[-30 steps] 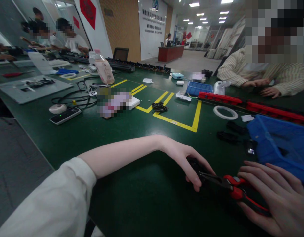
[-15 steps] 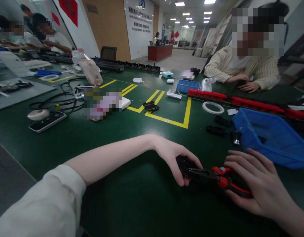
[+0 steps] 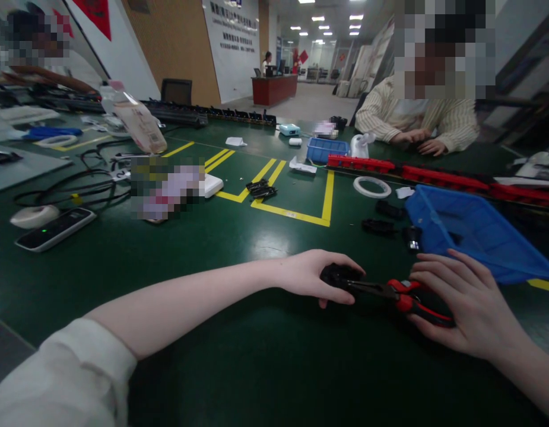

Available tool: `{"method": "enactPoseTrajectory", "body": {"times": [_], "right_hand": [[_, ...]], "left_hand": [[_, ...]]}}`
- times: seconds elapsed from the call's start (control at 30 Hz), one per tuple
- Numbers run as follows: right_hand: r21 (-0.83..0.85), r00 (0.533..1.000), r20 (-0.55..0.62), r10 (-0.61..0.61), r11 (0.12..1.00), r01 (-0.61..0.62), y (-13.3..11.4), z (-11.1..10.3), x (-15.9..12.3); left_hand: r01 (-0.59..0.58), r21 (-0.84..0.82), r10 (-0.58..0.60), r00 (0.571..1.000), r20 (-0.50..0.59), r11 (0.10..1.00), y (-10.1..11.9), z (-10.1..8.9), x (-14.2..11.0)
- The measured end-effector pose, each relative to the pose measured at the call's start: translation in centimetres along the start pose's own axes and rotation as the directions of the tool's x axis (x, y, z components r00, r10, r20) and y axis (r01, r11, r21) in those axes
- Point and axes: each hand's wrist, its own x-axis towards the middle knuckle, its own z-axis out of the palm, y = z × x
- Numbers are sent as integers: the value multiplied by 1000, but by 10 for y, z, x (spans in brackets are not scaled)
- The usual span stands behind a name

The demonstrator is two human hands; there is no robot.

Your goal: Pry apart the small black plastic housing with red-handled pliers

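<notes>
Your left hand (image 3: 316, 276) is curled, thumb and fingers pinching one black part (image 3: 334, 274), while your right hand (image 3: 461, 302), half closed, grips one pair of pliers (image 3: 405, 303) whose nose reaches that part between your hands. Compared with half a second ago, your left wrist is straighter, with the pliers' nose still at the part. Just beyond your right hand sits one blue bin (image 3: 488, 243), with three black pieces (image 3: 378, 227) ahead of your hands and one tape ring (image 3: 371, 195) past them.

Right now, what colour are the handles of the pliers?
The pliers' handles are red and black, best seen in the head view.
</notes>
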Motion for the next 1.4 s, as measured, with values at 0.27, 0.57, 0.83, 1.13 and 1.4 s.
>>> {"method": "enactPoseTrajectory", "body": {"times": [0.27,0.57,0.83,1.13,1.4], "right_hand": [[15,1000,3,5,1000,-5,-3,1,0],[21,1000,-22,16,1000,-16,-5,1,4],[44,999,-33,8,999,-6,-6,-1,6],[34,999,-32,-27,999,28,-4,0,6],[35,1000,0,-18,999,18,-4,-1,5]], "left_hand": [[-75,64,76,997,-13,995,-4,3,0],[-68,75,69,998,-2,995,-5,3,1],[-58,62,57,998,5,996,-4,2,2],[-53,57,53,999,5,997,-3,3,2],[-45,59,46,999,-2,997,-3,3,1]]}}
